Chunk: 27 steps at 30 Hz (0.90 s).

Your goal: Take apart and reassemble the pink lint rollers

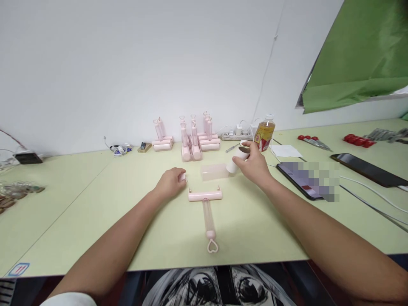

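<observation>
My right hand (254,165) is closed around a white paper roll (235,163) with a brown cardboard core, held just above the green table. My left hand (171,182) rests on the table with fingers curled around a small white part (182,177). Between the hands, close to me, a pink lint-roller frame (205,199) lies flat, its long handle ending in a heart-shaped loop (212,246). A translucent pink cover (214,171) lies just beyond it, left of the roll.
Several assembled pink rollers (194,140) stand along the wall. A yellow drink bottle (264,133), a power strip (237,135) and white paper (285,151) lie behind the right hand. A tablet (301,178), a phone (369,169), cables and red-handled tools (314,141) occupy the right.
</observation>
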{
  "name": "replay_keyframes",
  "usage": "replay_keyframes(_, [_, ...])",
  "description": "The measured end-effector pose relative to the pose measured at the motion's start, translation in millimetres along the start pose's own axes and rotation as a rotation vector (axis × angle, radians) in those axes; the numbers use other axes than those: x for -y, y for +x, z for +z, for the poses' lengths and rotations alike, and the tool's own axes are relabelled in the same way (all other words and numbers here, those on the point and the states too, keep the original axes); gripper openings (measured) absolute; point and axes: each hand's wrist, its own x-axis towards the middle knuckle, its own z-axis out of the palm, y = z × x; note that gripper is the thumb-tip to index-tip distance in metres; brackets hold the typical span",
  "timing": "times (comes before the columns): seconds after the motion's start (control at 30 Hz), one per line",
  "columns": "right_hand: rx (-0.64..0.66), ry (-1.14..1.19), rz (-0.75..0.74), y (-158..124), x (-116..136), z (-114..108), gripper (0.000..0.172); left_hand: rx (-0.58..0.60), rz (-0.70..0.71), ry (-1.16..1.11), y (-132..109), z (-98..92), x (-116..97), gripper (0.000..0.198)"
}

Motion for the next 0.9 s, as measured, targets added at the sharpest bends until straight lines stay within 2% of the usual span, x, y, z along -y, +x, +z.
replay_keyframes(0.1, [-0.013,-0.042,0.023,1,1,0,0.055,0.05,-0.017,-0.017,2,2.8,0,0.04])
replay_keyframes(0.23, [-0.024,-0.097,0.038,5,-1,-4,0.056,0.01,-0.15,-0.09,3,-1.4,8,0.049])
replay_keyframes(0.37, [0.063,-0.155,0.043,9,-8,-5,0.058,0.112,-0.204,0.06,0,-15.1,17,0.039])
replay_keyframes(0.5, [0.177,-0.175,0.043,8,-11,-1,0.059,0.197,-0.156,0.115,-3,-22.6,17,0.032])
replay_keyframes(0.67, [0.232,-0.17,-0.035,3,-13,7,0.06,0.211,-0.093,0.177,-1,-16.0,11,0.032])
replay_keyframes(0.8, [0.268,-0.189,-0.071,2,-16,11,0.062,0.129,-0.053,0.184,0,-12.6,7,0.038])
replay_keyframes(0.9, [0.285,-0.18,-0.066,1,-16,11,0.065,0.04,0.093,0.077,-7,-14.1,-6,0.035])
